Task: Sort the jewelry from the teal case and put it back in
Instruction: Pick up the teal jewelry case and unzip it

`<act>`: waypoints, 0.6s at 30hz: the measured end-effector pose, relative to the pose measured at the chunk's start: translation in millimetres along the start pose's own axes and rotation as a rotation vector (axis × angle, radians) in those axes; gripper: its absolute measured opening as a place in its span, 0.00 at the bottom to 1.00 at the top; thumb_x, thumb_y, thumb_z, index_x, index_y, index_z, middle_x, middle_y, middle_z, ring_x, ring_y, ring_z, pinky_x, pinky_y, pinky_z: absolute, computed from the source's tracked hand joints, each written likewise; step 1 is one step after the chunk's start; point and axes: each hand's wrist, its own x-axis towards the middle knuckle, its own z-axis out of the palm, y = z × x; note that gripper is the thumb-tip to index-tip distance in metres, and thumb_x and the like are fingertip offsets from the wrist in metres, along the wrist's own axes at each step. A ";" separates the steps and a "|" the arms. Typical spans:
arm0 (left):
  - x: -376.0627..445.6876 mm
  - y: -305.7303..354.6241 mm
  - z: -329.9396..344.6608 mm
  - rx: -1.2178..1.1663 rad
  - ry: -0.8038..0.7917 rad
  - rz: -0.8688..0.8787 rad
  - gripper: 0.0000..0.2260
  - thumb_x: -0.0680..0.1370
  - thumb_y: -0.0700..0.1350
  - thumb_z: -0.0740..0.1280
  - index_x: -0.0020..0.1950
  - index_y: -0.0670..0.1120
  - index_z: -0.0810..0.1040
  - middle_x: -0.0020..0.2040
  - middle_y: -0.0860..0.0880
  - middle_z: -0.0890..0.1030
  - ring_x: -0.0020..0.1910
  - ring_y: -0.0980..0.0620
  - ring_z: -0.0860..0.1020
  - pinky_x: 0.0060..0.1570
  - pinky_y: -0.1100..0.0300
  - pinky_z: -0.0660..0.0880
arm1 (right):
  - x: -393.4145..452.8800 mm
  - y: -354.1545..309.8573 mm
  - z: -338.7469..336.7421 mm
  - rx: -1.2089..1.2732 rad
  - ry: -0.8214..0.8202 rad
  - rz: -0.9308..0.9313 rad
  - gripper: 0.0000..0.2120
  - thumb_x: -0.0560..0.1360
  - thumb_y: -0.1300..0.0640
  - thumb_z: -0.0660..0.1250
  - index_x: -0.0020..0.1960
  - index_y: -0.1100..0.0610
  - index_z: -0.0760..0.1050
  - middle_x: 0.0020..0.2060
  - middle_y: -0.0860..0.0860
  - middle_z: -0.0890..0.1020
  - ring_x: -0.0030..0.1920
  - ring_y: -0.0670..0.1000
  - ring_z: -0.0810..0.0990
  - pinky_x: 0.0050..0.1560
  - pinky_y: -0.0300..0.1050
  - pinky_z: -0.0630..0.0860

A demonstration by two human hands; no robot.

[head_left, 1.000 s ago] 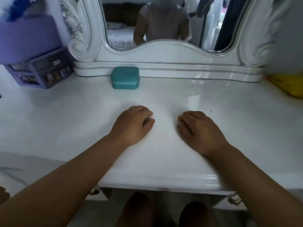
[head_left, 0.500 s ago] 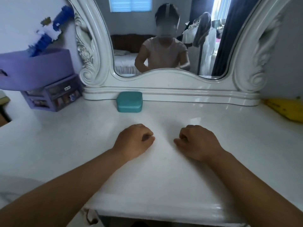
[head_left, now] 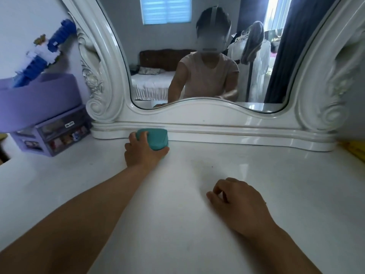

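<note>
A small teal case (head_left: 158,138) with rounded corners sits closed at the back of the white dresser top (head_left: 276,184), against the mirror's base. My left hand (head_left: 143,153) is stretched forward and wraps around the case, fingers over its left side and thumb along its near right edge. My right hand (head_left: 237,202) rests on the dresser top nearer to me, fingers curled loosely with nothing in them. No jewelry is visible.
A large ornate white mirror (head_left: 207,119) stands along the back of the dresser. A purple drawer organizer (head_left: 53,133) stands at the left, with a purple bin (head_left: 39,97) above it. Something yellow (head_left: 355,151) lies at the right edge.
My left hand has reached forward from the middle of the dresser and taken hold of the teal case. My right hand stayed put, fingers curled. The view tilted up toward the mirror.
</note>
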 end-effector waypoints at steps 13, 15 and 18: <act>-99.6 30.0 -33.4 -0.136 -0.153 0.368 0.41 0.60 0.63 0.73 0.69 0.51 0.67 0.71 0.49 0.63 0.67 0.48 0.65 0.67 0.56 0.64 | -0.9 -2.6 -2.2 0.252 0.028 -0.027 0.38 0.67 0.41 0.70 0.71 0.45 0.57 0.60 0.41 0.69 0.61 0.45 0.70 0.57 0.37 0.68; -123.9 36.4 -34.1 -0.155 -0.213 0.382 0.42 0.62 0.63 0.73 0.71 0.53 0.63 0.73 0.51 0.60 0.69 0.51 0.62 0.68 0.58 0.62 | -3.4 0.8 -2.7 0.321 0.002 -0.049 0.47 0.63 0.41 0.74 0.73 0.45 0.51 0.59 0.38 0.63 0.63 0.42 0.66 0.58 0.35 0.64; -144.6 38.3 -32.4 -0.168 -0.251 0.373 0.44 0.62 0.66 0.71 0.73 0.54 0.59 0.74 0.54 0.57 0.70 0.53 0.60 0.65 0.60 0.63 | -8.7 7.4 -3.2 0.377 -0.097 -0.084 0.54 0.59 0.42 0.77 0.74 0.43 0.47 0.63 0.38 0.62 0.64 0.40 0.62 0.60 0.34 0.60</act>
